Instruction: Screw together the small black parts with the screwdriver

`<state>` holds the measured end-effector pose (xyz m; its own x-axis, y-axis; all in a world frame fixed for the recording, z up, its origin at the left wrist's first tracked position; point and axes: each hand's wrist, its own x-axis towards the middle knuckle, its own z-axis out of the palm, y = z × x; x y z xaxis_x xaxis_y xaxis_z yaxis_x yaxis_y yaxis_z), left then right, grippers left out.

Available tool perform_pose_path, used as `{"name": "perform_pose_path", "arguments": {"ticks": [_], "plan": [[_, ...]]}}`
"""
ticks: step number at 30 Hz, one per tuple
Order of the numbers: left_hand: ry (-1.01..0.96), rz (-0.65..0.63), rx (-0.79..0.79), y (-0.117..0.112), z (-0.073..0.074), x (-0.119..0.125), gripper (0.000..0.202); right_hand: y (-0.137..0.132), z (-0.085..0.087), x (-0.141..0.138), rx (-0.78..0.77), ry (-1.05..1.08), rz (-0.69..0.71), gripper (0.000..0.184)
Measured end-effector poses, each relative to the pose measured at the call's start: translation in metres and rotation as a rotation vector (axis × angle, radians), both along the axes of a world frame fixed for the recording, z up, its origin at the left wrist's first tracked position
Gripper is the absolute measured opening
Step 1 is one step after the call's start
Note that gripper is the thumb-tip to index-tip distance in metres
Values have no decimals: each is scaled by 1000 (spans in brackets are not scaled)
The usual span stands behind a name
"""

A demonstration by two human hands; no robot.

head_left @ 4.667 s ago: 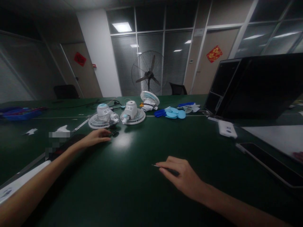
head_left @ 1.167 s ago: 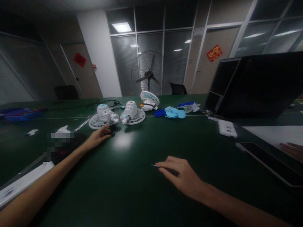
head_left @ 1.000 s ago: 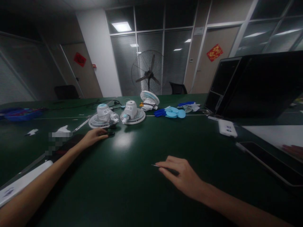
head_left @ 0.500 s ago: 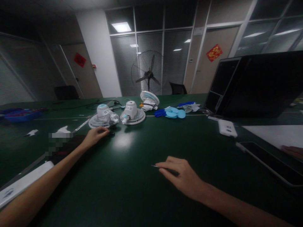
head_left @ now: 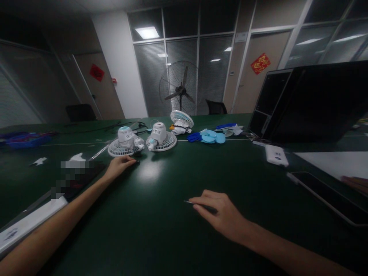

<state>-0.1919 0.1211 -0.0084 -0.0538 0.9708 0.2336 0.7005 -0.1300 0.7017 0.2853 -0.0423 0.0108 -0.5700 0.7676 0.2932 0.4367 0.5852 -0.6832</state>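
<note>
My right hand [head_left: 220, 211] is closed around a small screwdriver [head_left: 209, 209] with a dark handle. Its thin metal tip points left, just above the green table. Farther away on the left, my left hand [head_left: 120, 166] pinches a small dark object [head_left: 137, 162] at the tabletop, too small to make out. Right behind that hand a white fan head [head_left: 125, 142] lies with its grille down. Beside it is a second white fan head [head_left: 161, 137], also grille down. A third fan head [head_left: 181, 122] leans tilted behind them.
Blue gloves [head_left: 194, 137] and light-blue fan blades [head_left: 212, 136] lie at mid-table. At right are a black computer case [head_left: 310, 103], a white device [head_left: 276, 155], a phone [head_left: 327, 195] and another person's hand [head_left: 355, 183]. A blue basket [head_left: 27, 142] stands far left.
My left hand has shifted slightly to the right along the tabletop. My right hand and the screwdriver have stayed in place.
</note>
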Motion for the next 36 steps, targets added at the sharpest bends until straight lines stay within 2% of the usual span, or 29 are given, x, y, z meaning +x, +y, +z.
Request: {"name": "perform_pose_path", "arguments": {"ticks": [4,9,16,18,20,23,25,28,31,36], "plan": [[-124,93,-12,2,-6,5,51,0,-1,0,3,-5,5,28],[-129,105,-20,3,-10,10,41,0,0,-1,3,0,0,28],[-139,94,-115,10,1,12,30,0,1,-1,5,-9,4,28],[-145,24,-160,3,6,24,34,0,2,-1,-3,-8,3,28],[-140,-109,-227,-12,10,47,37,0,3,-2,-4,-12,-7,27],[-101,-411,-272,-48,12,101,35,1,4,-3,13,-27,-35,27],[-53,-596,-221,-76,13,140,32,1,4,-3,17,-39,-44,27],[-27,-731,-171,-113,14,180,24,1,3,-3,32,-57,-30,26],[-19,-776,-144,-132,16,193,18,0,1,-2,67,-69,-11,26],[-3,-795,-143,-134,18,192,19,1,-3,-2,124,-94,10,27]]}}
